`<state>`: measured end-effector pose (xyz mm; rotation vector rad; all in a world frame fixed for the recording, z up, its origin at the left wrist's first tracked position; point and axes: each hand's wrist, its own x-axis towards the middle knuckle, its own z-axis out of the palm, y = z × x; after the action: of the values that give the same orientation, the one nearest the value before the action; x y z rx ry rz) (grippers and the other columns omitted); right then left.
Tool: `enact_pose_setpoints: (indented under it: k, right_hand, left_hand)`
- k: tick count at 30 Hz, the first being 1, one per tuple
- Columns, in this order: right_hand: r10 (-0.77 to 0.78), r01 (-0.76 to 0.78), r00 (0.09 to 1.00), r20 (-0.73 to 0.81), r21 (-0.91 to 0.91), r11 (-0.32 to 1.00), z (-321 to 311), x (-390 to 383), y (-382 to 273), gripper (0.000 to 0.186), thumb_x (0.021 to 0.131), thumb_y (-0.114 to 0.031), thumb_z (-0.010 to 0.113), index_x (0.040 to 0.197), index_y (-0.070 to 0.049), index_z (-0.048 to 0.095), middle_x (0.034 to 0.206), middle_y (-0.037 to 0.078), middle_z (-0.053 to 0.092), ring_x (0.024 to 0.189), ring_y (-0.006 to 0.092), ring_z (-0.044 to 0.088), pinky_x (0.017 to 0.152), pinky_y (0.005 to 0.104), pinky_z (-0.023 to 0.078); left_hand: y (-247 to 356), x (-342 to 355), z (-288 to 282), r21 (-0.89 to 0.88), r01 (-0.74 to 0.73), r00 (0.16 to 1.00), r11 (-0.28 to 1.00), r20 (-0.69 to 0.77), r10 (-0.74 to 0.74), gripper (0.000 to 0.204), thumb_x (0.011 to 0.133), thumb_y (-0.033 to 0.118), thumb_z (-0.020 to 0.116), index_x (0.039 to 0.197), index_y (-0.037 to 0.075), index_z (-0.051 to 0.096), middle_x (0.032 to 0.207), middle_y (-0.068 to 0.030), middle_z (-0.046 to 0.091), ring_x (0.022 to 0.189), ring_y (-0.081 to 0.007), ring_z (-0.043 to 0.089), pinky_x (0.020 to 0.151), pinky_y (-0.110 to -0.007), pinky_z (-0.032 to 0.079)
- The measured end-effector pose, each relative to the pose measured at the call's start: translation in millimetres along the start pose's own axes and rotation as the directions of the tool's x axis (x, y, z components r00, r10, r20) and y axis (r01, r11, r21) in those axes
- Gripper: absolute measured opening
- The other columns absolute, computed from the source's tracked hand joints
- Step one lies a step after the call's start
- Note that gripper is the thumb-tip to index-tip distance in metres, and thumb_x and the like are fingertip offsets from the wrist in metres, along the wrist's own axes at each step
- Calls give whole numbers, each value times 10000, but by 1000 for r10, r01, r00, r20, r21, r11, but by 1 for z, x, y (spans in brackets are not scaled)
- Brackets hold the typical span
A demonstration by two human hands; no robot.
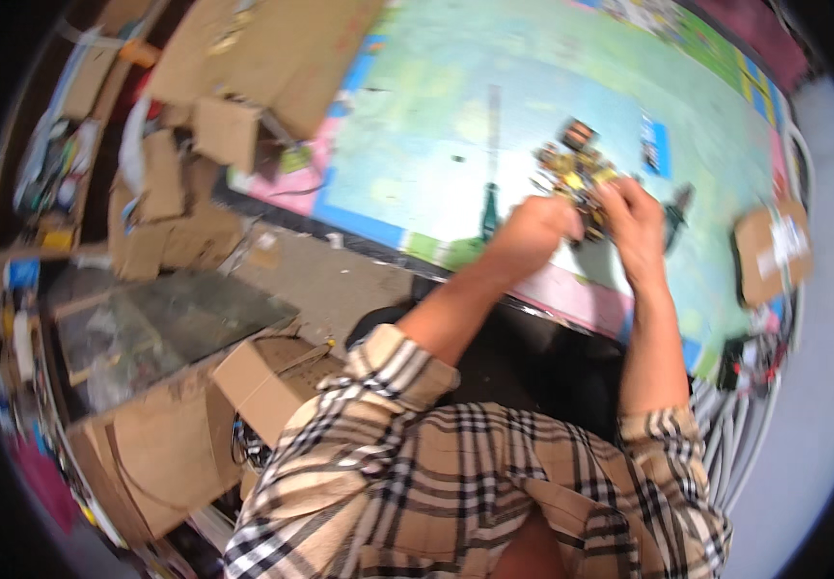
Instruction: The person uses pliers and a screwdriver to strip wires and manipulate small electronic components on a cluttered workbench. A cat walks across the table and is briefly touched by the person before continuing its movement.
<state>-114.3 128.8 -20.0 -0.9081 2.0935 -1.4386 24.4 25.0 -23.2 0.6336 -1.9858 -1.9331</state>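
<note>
Over the pale green tabletop (426, 145), a small assembly of yellow, black and metallic parts (568, 166) sits between my hands, blurred; it looks like a circuit board with components, but its exact kind is unclear. My left hand (535, 234) is closed at its near left side, fingers curled and pressed together. From the right, my right hand (635, 220) pinches the same assembly, its fingertips partly hidden. Left of my hands lies a screwdriver (490, 207) with a green handle and a long thin shaft. Just past my right hand lies a dark green-handled tool (677, 214), apparently pliers.
A blue and white packet (655, 145) lies beyond my right hand. At the table's right edge is a taped cardboard box (772, 253), with wires and cables (754, 362) nearer me. Large cardboard (262, 58) covers the far left; an open carton (267, 386) stands lower left beside shelves.
</note>
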Motion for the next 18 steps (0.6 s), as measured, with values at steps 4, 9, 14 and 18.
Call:
enact_pose_setpoints:
  k: [4,9,14,18]
  right_hand:
    - [-69,39,992,-108,-258,965,9,-6,-4,266,870,-199,637,761,29,557,654,110,532,629,144,490,593,322,414]
    - [-19,3,997,-75,-211,978,15,-3,7,260,881,-192,639,742,14,564,609,70,517,579,129,487,543,315,395]
    - [285,-292,956,68,290,911,4,-3,0,247,909,-217,613,728,-50,597,607,-28,524,521,47,419,482,218,306]
    - [306,-318,947,100,444,838,7,0,3,225,900,-195,613,743,-35,600,615,-26,520,526,48,403,481,213,290]
  left_hand:
    - [-9,-4,10,159,-116,990,980,-60,127,252,908,111,450,776,-18,622,664,-134,607,618,-207,570,625,-340,463]
    - [4,-10,0,208,-7,1000,978,-21,12,257,904,114,452,771,-29,620,708,-185,627,678,-286,618,656,-379,473]
    - [6,-10,1,563,-91,990,822,-36,134,121,845,95,496,790,15,567,681,-204,618,678,-384,619,630,-474,482]
    - [11,-13,4,693,-130,979,709,-22,201,106,867,113,485,814,38,538,642,-198,590,632,-404,596,589,-490,468]
